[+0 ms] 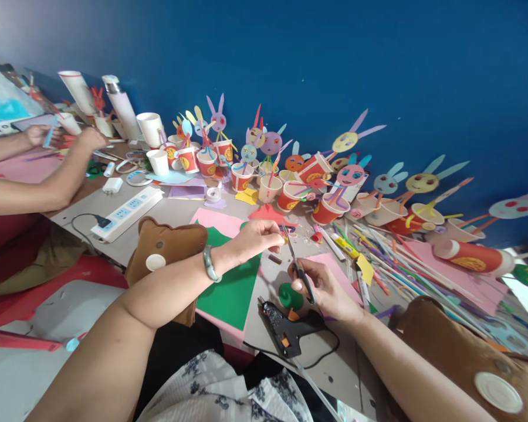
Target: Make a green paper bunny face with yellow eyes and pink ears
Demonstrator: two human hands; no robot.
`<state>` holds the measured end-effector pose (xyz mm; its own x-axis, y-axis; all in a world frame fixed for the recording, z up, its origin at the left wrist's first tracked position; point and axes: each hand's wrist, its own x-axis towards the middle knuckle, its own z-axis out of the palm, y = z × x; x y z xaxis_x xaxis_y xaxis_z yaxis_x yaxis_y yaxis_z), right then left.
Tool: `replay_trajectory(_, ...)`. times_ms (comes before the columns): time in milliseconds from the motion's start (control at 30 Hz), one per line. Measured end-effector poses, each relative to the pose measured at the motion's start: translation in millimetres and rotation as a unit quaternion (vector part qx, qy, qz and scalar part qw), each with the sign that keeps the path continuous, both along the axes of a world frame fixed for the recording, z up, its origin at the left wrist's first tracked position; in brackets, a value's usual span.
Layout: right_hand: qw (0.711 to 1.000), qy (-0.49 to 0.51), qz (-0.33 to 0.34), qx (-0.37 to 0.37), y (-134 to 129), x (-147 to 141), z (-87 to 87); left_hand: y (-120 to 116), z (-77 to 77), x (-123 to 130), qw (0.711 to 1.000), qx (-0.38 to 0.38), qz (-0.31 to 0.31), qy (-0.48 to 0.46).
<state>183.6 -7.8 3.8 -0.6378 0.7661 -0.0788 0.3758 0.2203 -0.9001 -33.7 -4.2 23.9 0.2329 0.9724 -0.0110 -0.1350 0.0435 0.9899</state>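
Observation:
My right hand [323, 287] grips a pair of dark-handled scissors [294, 253], blades pointing up and away from me. Beside the blade tips is my left hand [261, 239], its thumb and fingers pinched together; whatever lies between them is too small to make out. Under my right hand sits a green paper spiral [286, 295], and just nearer to me a black glue gun [286, 331] lies on its side. A green paper sheet [231, 296] rests on pink paper below my left forearm.
Paper cups with rabbit-faced figures [330, 205] line the blue wall. Pipe cleaners [405, 275] are heaped at right. A power strip [129, 214] and brown cushions [171, 234] stand left and right. Another person's hands [92, 139] work at far left.

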Motion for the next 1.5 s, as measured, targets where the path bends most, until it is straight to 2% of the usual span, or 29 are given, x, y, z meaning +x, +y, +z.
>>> replay_trajectory(267,1.000,0.000,0.001,0.009,-0.2,-0.7,-0.2,0.9,-2.0,-0.1,1.000,0.003,-0.001,-0.009)
replay_trajectory(1067,1.000,0.002,0.010,0.015,2.8,4.6,-8.3,-0.9,4.6,-0.7,1.000,0.000,0.012,0.000)
replay_trajectory(1500,1.000,0.004,0.007,0.001,1.9,2.5,-6.2,1.1,0.5,1.3,1.000,-0.008,0.007,0.000)
